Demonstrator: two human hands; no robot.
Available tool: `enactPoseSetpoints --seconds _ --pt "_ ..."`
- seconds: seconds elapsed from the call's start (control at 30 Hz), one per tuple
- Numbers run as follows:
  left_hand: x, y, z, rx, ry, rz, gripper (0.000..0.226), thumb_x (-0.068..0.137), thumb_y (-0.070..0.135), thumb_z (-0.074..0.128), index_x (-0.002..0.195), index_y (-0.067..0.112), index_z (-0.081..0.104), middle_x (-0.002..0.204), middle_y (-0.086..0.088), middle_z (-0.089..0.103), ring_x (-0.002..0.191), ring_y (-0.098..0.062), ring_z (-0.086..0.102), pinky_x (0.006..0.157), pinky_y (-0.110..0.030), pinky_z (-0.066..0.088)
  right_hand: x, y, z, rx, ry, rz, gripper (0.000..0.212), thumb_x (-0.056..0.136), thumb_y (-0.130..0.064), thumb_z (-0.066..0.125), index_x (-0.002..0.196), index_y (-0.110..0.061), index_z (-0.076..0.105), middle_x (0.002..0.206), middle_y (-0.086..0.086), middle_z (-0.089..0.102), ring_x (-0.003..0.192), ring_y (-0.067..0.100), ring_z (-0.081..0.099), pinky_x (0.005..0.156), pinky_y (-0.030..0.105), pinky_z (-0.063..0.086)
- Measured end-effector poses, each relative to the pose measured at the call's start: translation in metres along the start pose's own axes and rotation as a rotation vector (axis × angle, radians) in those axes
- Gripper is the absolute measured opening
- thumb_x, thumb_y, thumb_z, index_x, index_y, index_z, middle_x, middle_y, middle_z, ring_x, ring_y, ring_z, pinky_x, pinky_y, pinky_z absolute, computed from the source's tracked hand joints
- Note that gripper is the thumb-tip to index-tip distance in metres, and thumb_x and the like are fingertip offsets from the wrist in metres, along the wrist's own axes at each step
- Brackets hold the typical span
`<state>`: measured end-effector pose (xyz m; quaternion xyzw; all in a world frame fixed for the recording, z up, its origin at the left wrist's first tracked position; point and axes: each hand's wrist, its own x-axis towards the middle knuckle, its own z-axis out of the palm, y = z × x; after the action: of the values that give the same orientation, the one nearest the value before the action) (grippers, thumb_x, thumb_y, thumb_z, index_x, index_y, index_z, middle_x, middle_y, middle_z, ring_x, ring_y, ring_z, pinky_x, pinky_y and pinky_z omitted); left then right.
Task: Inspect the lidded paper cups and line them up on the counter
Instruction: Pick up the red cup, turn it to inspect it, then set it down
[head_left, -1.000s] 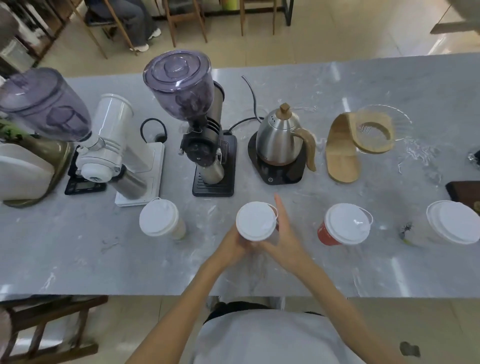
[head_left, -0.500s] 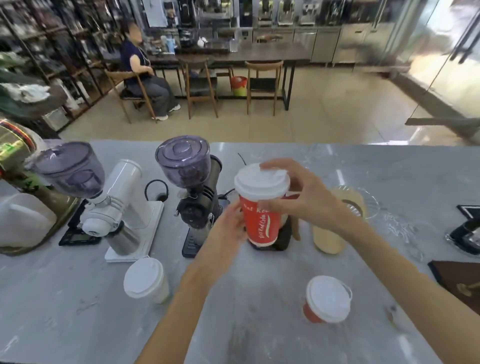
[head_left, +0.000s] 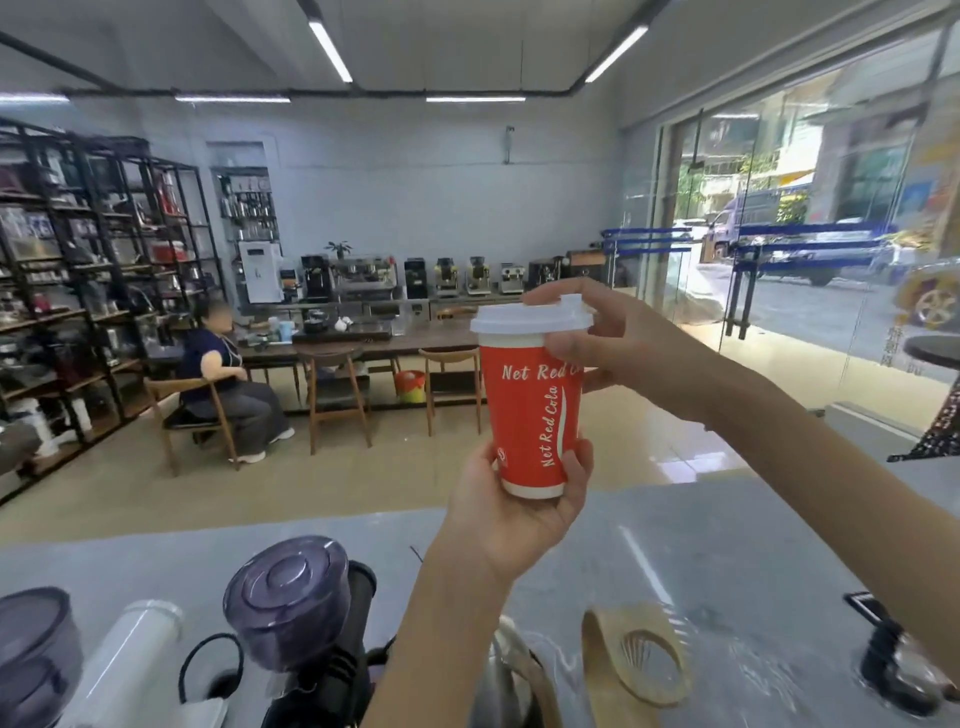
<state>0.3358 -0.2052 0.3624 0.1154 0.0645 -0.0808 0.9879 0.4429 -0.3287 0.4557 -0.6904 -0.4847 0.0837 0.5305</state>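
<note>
Grey marble counter (head_left: 701, 561) stretches below you, smooth and shiny. You hold the red paper cup (head_left: 530, 415) up high over it. Your left hand (head_left: 519, 509) wraps its bottom, and your right hand (head_left: 618, 343) pinches the white plastic lid (head_left: 530, 318). You are checking this cup; it is not lined up yet. No other cups show.

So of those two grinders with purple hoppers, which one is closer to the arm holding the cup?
The black grinder, with its hopper fully in view, beside the left forearm. The other hopper is cut off at the frame's left edge, beyond the white grinder.
</note>
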Motion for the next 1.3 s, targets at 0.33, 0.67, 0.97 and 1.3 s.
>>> enactPoseSetpoints --seconds 0.33,0.67,0.97,1.3 --pt "0.024 -0.019 0.017 0.018 0.085 0.211 0.05 0.094 0.046 0.056 0.117 0.003 0.062 0.094 -0.021 0.065 0.078 -0.029 0.064 0.04 -0.026 0.056 -0.008 0.003 -0.022 -0.08 -0.038 0.07 0.078 0.075 -0.06 0.073 0.142 -0.05 0.034 0.112 -0.013 0.072 0.104 0.008 0.07 0.072 0.025 0.06" --pt "0.042 -0.045 0.013 0.129 0.271 0.769 0.034 0.099 0.033 0.042 0.118 0.011 0.06 0.116 -0.021 0.065 0.093 -0.028 0.064 0.059 -0.031 0.06 -0.022 0.0 0.023 -0.299 0.281 0.03 0.089 0.066 -0.071 0.07 0.14 -0.041 0.03 0.107 -0.026 0.05 0.084 -0.01 0.059 0.056 0.006 0.052" --pt "0.037 -0.044 0.012 0.258 0.244 0.659 0.038 0.098 0.034 0.04 0.112 0.008 0.062 0.092 -0.019 0.07 0.07 -0.028 0.07 0.049 -0.028 0.055 -0.022 0.003 0.016 -0.172 0.339 -0.09 0.07 0.057 -0.076 0.073 0.117 -0.058 0.042 0.108 -0.036 0.048 0.085 -0.028 0.053 0.052 0.001 0.046" --pt "0.029 -0.038 0.02 0.024 -0.114 -0.015 0.057 0.096 0.048 0.049 0.118 -0.004 0.058 0.088 -0.024 0.067 0.061 -0.033 0.067 0.039 -0.026 0.054 -0.028 0.001 -0.024 -0.025 0.093 -0.046 0.069 0.071 -0.048 0.078 0.133 -0.048 0.048 0.128 -0.016 0.06 0.11 0.01 0.065 0.071 0.024 0.059"
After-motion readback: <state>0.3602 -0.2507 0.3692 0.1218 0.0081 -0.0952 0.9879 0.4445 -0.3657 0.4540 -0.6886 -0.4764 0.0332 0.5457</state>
